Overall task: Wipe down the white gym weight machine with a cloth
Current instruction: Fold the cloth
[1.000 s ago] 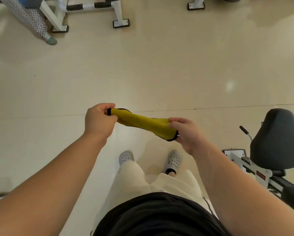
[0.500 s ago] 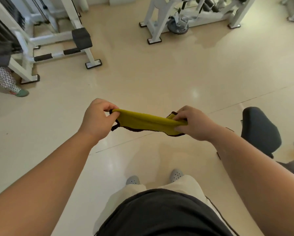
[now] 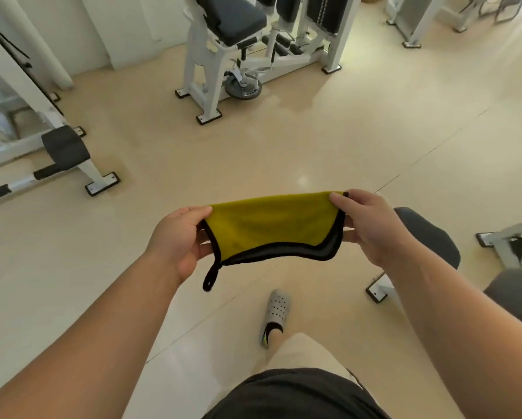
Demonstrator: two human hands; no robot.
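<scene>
Changed since half a second ago: the yellow cloth [image 3: 268, 228], which we then logged as a narrow bunched strip, is now spread into a flat folded panel. It is black-edged, its grey underside shows along the near edge, and a black hanging loop [image 3: 209, 278] dangles at the near left corner. Our view has lifted. The white weight machine [image 3: 206, 71] with its dark seat pad [image 3: 232, 16] now stands far centre, well apart from the cloth. Only one grey perforated shoe [image 3: 276, 311] shows below.

Left hand [image 3: 178, 237]: palm turned toward us, thumb laid over the cloth's far left corner, fingers curled beneath, clamped on the left edge.

Right hand [image 3: 371, 228]: back toward us, fingers together over the far right corner, thumb under the edge, pinching the cloth.

We list the cloth as held in mid-air between both hands, above the beige floor [image 3: 283, 146]. A second white machine [image 3: 26, 146] stands at far left, and a dark seat [image 3: 432, 240] lies just right of the right hand.
</scene>
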